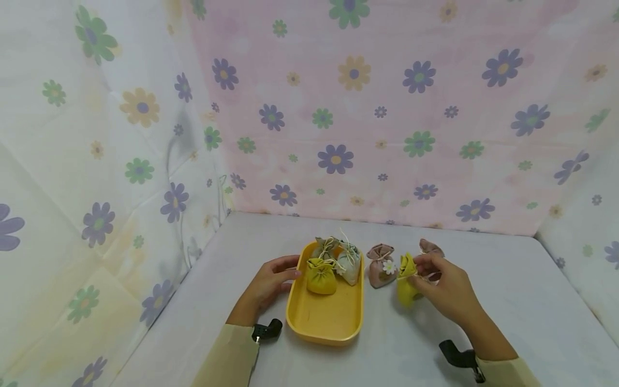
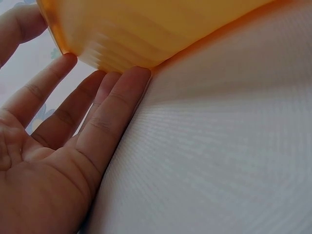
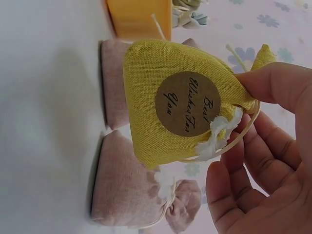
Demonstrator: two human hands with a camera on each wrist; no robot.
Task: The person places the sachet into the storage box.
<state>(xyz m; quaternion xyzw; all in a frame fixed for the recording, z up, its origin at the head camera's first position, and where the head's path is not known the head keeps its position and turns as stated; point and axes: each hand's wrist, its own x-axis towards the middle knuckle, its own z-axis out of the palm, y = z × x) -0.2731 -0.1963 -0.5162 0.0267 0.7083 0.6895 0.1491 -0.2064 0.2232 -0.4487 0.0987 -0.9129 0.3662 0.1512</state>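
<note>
on the white table [image 1: 396, 355] sits a yellow tray [image 1: 333, 325], one end turned toward the person. the left hand [image 1: 273, 282] is at its left side; that grip is spread, fingers fairly straight, tips touching the tray's outer wall.

to the right of the tray, the right hand [image 1: 447, 285] has a yellow bag [image 1: 405, 282] by the neck. this grip is pinching it between thumb and fingers, and i see the bag hanging just above the table, its shadow below. a round brown label [image 3: 187, 104] on it reads "best wishes for you", and a white flower [image 3: 219, 134] dangles at its cord.

between tray and held bag stands a pink bag [image 1: 379, 274] with a white flower too; a second pink bag [image 1: 430, 247] shows partly behind the right hand.

inside the tray, up at the far end, three bags crowd together: another yellow bag [image 1: 321, 279] in front, a pale grey bag [image 1: 350, 263] to its right, a grey-brown bag [image 1: 324, 248] behind. a flowered cloth [image 1: 358, 123] hangs past the table's far edge.
</note>
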